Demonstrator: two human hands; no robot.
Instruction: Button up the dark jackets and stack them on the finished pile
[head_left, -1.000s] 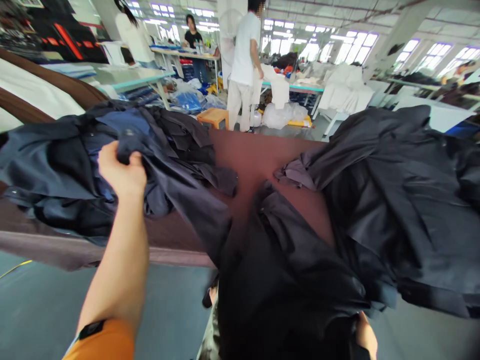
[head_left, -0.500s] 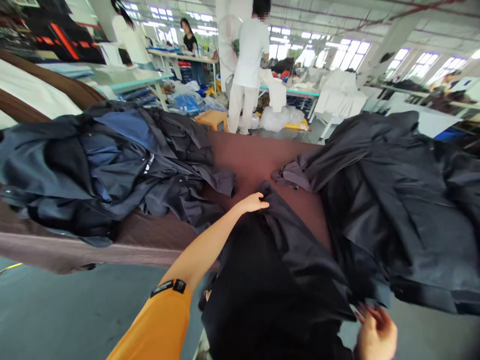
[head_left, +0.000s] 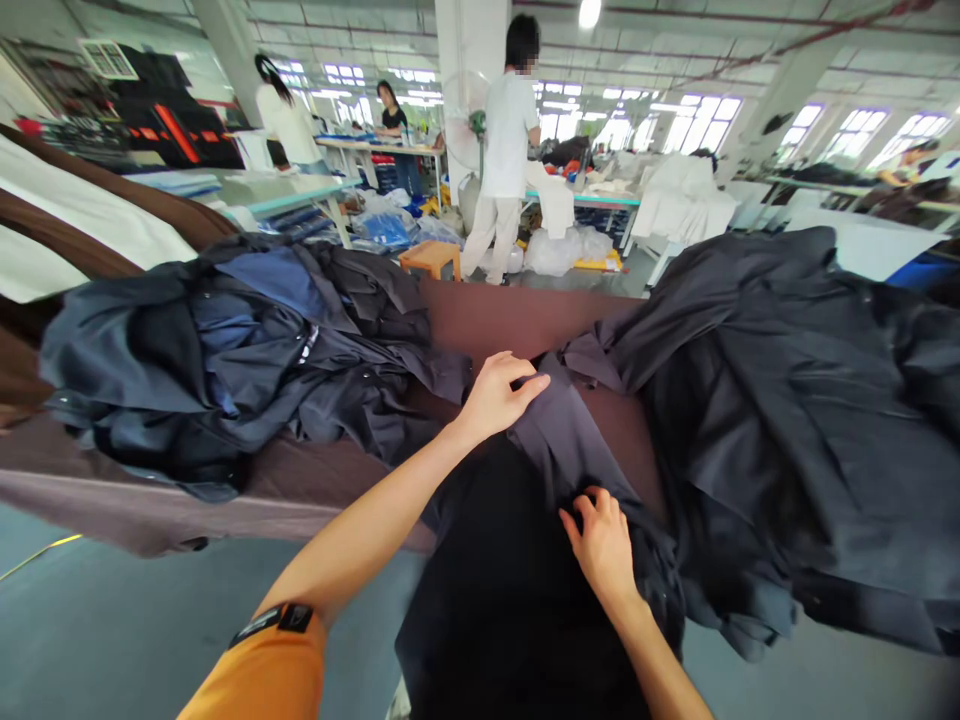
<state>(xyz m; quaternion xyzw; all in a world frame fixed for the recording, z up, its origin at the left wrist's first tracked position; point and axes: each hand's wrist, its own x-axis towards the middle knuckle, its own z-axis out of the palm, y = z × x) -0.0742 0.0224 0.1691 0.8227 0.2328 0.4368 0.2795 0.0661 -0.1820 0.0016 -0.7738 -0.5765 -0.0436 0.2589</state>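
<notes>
A dark garment lies in front of me, its narrow end on the brown-covered table and its wider part hanging toward my body. My left hand rests at the upper end of the cloth, thumb and fingers apart. Lower down, my right hand touches the same garment with spread, slightly bent fingers. Black cloth fills the area below the hands; where the garment ends against it is unclear.
A heap of dark jackets with blue lining lies on the left. More dark garments drape over the right side. Beyond the table are a wooden stool, a person in white, and other people at worktables.
My right hand has moved from the garment's lower right edge up and left onto its surface. My left hand has shifted slightly up and left, its thumb now apart from the fingers.
</notes>
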